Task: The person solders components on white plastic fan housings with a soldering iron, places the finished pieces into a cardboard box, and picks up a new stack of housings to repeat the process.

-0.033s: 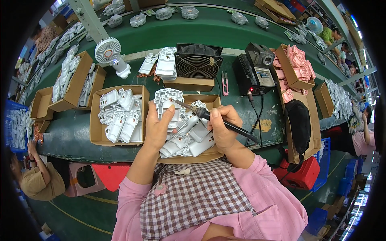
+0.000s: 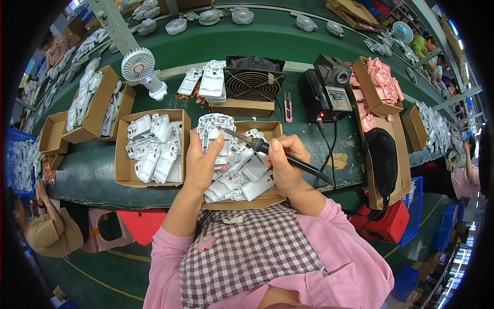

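My left hand (image 2: 202, 160) is closed around a white plastic housing (image 2: 215, 121), thumb on top, above an open cardboard box (image 2: 272, 202) of similar white parts. A soldering iron (image 2: 272, 151) lies in the grip of my right hand (image 2: 291, 164). Its metal tip slants left and meets the held housing or lies just over it; exact contact is too small to make out. To the left, a second cardboard box (image 2: 122, 164) holds several white housings (image 2: 159, 154).
A black soldering station (image 2: 324, 92) with a red light stands back right, its cables running forward. Behind my hands is a black fan (image 2: 253, 82). Pink snips (image 2: 288, 108) lie between them. A white handheld fan (image 2: 141, 69) stands back left; pink parts (image 2: 381, 77) fill a box at right.
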### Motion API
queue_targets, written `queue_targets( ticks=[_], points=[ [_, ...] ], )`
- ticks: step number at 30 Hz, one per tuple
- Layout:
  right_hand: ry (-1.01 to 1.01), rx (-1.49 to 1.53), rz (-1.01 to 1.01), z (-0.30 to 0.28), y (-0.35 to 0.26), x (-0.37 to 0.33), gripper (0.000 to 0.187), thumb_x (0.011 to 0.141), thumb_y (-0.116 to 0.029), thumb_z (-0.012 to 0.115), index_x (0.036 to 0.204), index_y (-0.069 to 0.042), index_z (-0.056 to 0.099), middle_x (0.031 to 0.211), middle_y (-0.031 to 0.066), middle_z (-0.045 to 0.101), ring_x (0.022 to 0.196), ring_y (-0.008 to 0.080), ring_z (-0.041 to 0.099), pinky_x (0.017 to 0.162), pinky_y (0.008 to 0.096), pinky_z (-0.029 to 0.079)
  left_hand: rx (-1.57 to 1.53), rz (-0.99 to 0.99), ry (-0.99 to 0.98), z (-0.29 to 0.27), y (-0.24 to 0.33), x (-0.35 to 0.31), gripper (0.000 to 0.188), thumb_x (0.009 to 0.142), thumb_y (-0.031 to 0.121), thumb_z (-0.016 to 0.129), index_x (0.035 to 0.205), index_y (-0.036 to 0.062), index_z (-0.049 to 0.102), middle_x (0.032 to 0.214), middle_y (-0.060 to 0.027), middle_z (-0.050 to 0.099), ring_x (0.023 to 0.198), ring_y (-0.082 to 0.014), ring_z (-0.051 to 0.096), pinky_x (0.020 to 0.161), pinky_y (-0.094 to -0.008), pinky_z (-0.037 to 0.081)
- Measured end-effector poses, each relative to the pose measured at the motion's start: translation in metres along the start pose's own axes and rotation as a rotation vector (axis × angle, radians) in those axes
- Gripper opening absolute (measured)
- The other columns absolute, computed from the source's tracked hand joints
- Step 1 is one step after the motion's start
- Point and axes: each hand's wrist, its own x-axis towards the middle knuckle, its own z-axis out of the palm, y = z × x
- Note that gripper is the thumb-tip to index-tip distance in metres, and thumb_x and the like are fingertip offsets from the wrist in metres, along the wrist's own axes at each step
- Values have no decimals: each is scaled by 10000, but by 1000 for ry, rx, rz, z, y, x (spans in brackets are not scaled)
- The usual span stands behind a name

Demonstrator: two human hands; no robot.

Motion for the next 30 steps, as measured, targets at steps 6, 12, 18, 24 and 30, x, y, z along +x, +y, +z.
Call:
queue_targets(
  ticks=[6,12,18,24,30],
  points=[
    [-19,-11,2,-2,3,0,149,913,-48,538,784,-28,468,647,46,539,495,58,474,452,205,402,33,-8,22,1,1,-1,303,914,225,573,1125,57,435,905,-42,584,648,-72,577,422,-201,454],
    [-26,-24,6,-1,2,0,143,912,-44,539,791,-28,463,652,45,536,496,59,474,450,208,406,33,-3,23,2,1,-1,307,914,226,574,1134,65,433,897,-36,584,646,-71,579,422,-199,454],
    [50,138,-48,-3,2,-4,144,916,-96,507,806,-34,438,681,104,543,474,94,457,433,227,394,77,6,39,5,3,-1,374,878,228,627,1148,63,428,920,-43,599,680,-84,594,431,-202,467],
    [68,269,-53,-4,0,-7,125,911,-93,554,840,-33,471,704,77,543,542,80,494,508,220,426,35,-29,45,1,4,-1,431,869,207,629,1207,57,407,1002,-67,595,779,-94,603,468,-213,491],
    [16,148,-97,-2,1,-6,119,911,-94,508,827,-35,446,704,98,541,500,90,467,462,224,411,-92,126,71,-2,-14,5,348,917,126,534,1225,53,391,991,-67,589,732,-95,598,499,-218,487]
  ],
)
